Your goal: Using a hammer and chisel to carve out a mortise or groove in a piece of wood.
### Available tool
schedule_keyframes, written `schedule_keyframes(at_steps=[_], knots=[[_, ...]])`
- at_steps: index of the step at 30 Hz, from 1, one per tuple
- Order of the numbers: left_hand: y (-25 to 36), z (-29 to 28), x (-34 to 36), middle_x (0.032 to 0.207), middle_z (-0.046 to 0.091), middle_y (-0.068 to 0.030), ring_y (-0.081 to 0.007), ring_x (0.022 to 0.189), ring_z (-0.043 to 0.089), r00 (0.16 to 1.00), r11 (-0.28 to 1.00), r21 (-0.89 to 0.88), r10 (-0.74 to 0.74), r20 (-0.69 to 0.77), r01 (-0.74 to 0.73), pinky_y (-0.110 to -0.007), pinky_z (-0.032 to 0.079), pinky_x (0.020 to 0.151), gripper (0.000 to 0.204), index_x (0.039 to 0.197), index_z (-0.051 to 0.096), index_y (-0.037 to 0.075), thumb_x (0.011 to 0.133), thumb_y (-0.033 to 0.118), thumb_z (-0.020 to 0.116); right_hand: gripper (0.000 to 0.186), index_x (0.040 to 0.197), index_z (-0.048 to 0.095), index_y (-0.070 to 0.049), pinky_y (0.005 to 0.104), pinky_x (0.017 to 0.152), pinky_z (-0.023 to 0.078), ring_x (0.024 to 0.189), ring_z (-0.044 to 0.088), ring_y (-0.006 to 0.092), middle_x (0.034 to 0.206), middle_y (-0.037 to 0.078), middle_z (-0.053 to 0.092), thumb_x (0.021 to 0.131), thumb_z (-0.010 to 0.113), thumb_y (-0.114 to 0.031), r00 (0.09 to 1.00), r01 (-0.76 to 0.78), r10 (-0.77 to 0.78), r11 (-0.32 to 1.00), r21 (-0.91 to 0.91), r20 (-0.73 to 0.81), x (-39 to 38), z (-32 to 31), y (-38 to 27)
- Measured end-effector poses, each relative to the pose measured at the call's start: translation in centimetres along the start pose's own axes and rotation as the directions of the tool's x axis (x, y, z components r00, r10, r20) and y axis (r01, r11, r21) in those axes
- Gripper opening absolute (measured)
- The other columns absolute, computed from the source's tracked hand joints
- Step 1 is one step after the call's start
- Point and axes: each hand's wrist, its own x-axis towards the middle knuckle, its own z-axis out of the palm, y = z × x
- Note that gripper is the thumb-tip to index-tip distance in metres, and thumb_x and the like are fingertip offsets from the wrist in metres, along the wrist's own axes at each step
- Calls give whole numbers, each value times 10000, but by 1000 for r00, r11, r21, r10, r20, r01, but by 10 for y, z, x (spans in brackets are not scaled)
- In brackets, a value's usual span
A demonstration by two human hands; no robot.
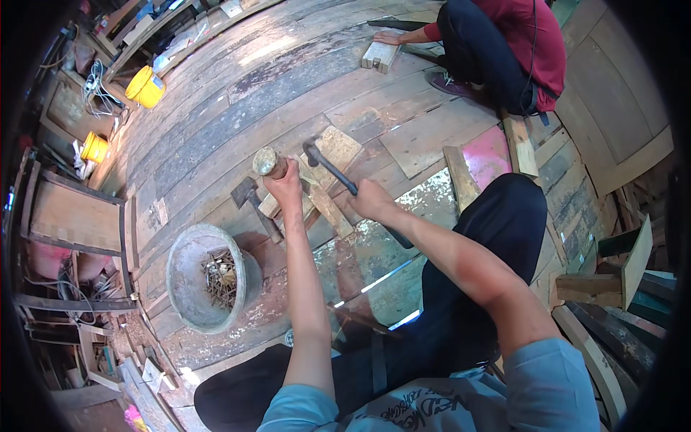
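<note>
Step in hand appears to be striking: the left hand grips a round wooden peg upright over the wood scraps at centre, and the right hand is closed around a hammer raised just right of it. The next blow calls for a square hit on the peg top, clear of the left fingers.

Soft daylight fills the scene, brightest toward the upper middle of the frame, where pale glare streaks lie across the worn plank floor. Small bright reflections also glint low in the centre on the painted boards. Shadows are soft and short, pooling under the forearms and beside the grey bowl at lower left. The fisheye lens bends the floorboards into arcs toward the rim, and black vignette corners cut off the frame. The centre is sharp; the far edges are dim, smeared and hard to read.
</note>
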Motion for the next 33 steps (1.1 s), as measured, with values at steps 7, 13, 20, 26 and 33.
schedule_keyframes(at_steps=[7,13,20,26,33], knots=[[-22,-11,9,636,551,-24,-90,545,513,999,999,-3,-43,14,43,-233,412,513,75,804,548,20,782,55,610,473,949,647,15,443,803,480,945,596,393,964,267,616,837,552,-435,985,-48,50,999,-18,166,3,18,6],[-7,-25,13,630,550,-42,-105,540,520,982,979,-80,-189,-14,187,-230,401,495,74,823,524,18,809,52,588,464,1055,580,-9,460,829,470,991,576,396,1019,246,610,855,534,-425,972,-117,124,992,-48,198,10,30,15],[1,-21,14,615,540,-30,-100,534,506,991,973,-191,-135,-3,132,-239,406,512,88,784,506,31,816,48,585,344,1005,594,4,447,820,478,931,595,399,947,259,619,803,571,-273,982,-89,95,995,-46,160,15,39,23],[-14,-18,15,620,540,-45,-108,541,508,993,989,-90,-115,24,116,-243,405,515,81,825,494,24,823,33,575,263,915,622,30,440,809,483,892,605,400,890,276,621,755,578,-175,991,-84,83,996,12,105,14,40,23],[-13,-12,18,604,536,-11,-86,527,508,989,971,-191,-145,23,147,-239,409,507,122,720,517,39,804,57,605,275,917,614,31,444,808,480,894,605,400,888,274,623,761,581,-192,991,-72,77,996,-46,106,17,42,29]])
